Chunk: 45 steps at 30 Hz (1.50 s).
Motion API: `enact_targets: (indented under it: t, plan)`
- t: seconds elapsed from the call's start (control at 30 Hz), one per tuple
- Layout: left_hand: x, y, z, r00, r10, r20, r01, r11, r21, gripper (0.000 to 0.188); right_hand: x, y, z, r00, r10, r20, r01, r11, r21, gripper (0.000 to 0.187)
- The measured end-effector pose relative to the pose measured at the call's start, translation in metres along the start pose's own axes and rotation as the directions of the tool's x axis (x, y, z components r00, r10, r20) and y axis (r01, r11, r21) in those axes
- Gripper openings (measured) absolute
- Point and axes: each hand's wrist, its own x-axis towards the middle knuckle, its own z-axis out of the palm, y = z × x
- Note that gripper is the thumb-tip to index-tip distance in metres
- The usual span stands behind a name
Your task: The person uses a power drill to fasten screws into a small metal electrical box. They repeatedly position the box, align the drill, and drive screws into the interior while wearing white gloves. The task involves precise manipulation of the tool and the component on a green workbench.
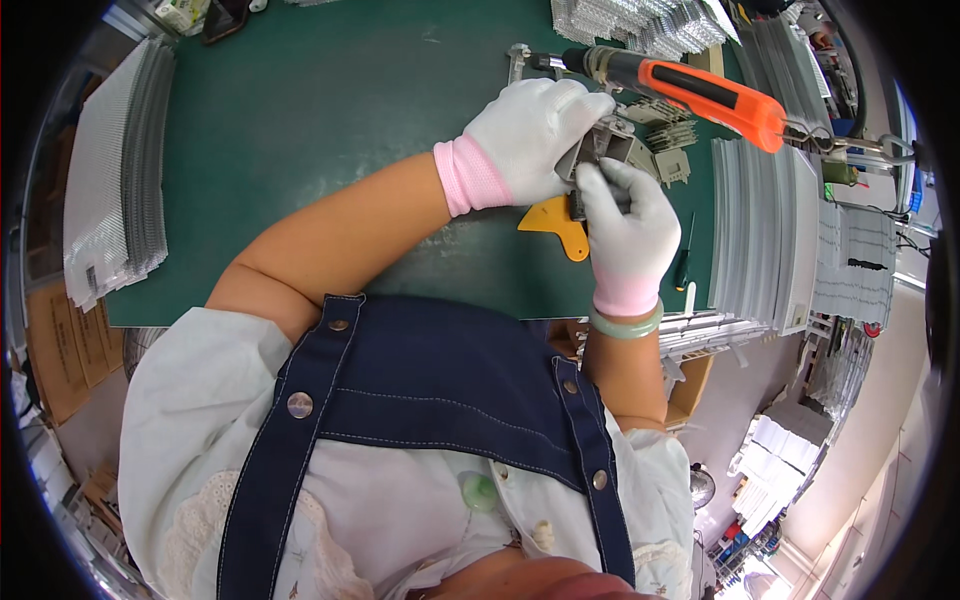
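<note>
My left hand (535,140), in a white glove with a pink cuff, is closed round a small grey metal box-shaped part (618,147) over the green work surface. From the near side, my right hand (632,220), gloved the same way, reaches the part with thumb and fingers bent together at its edge. Whatever lies between those fingertips is too small or hidden to make out. Just below the hands rests a yellow flat scraper-like tool (558,225). Several grey metal pieces (668,140) lie to the right of the part.
An orange and grey electric screwdriver (690,90) hangs above the hands. A small screwdriver (685,255) lies on the green table (300,110) at the right. Stacked metal panels stand at the left (120,170) and right (760,230); bubble-wrapped sheets (640,22) lie at the back.
</note>
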Motion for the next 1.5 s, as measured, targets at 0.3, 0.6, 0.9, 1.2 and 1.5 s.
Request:
enact_targets:
  t: [0.3, 0.6, 0.9, 1.2, 1.5]
  plan:
    - [-0.003, -0.002, 0.001, 0.999, 0.019, -0.030, -0.019, 1.000, 0.006, 0.071, -0.003, 0.008, 0.010, 0.991, 0.011, -0.134, 0.010, 0.988, 0.154, 0.013]
    - [-0.003, -0.002, 0.000, 0.999, 0.023, -0.024, -0.023, 1.000, -0.006, 0.070, 0.005, 0.009, -0.004, 0.897, -0.441, 0.020, 0.425, 0.852, -0.305, 0.012]
    - [-0.001, -0.002, 0.003, 0.999, 0.023, -0.043, -0.022, 1.000, 0.005, 0.067, 0.001, 0.011, -0.002, 0.896, -0.436, -0.085, 0.403, 0.879, -0.257, 0.020]
    - [0.000, -0.001, 0.000, 1.000, -0.017, -0.002, 0.017, 1.000, 0.010, 0.064, 0.024, -0.012, 0.005, 0.981, -0.159, 0.108, 0.192, 0.865, -0.464, 0.012]
    - [0.000, -0.003, 0.000, 1.000, -0.006, -0.011, 0.006, 1.000, 0.027, 0.069, 0.014, 0.003, -0.008, 0.997, -0.058, -0.047, 0.070, 0.951, 0.301, 0.004]
